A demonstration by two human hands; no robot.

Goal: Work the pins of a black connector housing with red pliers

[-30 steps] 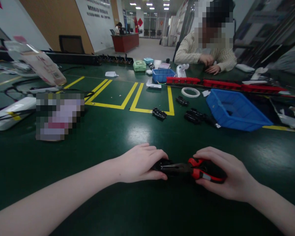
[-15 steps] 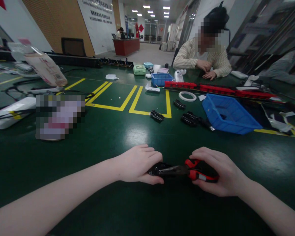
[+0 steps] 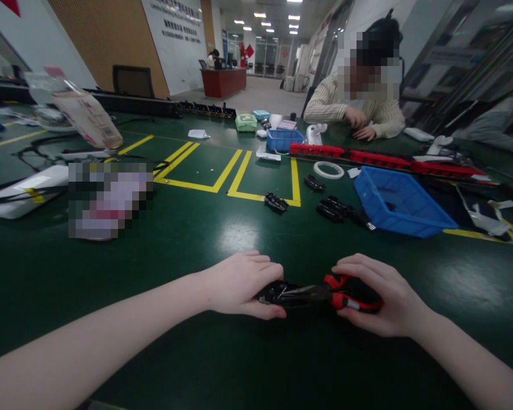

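My right hand [image 3: 378,293] is closed round the red and black handles of a pair of pliers [image 3: 320,293]. The plier jaws point left, at a small black part [image 3: 271,292] that my left hand [image 3: 241,282] pins against the green table [image 3: 196,245] with fingers curled over it. The jaws meet the part just right of my left thumb. Most of the part is hidden under my left hand.
Several black parts [image 3: 333,208] lie beyond my hands beside a blue bin [image 3: 399,202]. Red strips [image 3: 367,158], a tape ring [image 3: 328,169] and a smaller blue bin [image 3: 284,139] sit farther back. Across the table a person [image 3: 359,108] in a striped top works. Yellow lines [image 3: 235,173] mark the tabletop.
Both hands stay together on the part and pliers. The pliers have shifted a little left and their handles look squeezed closer. The view has turned slightly.
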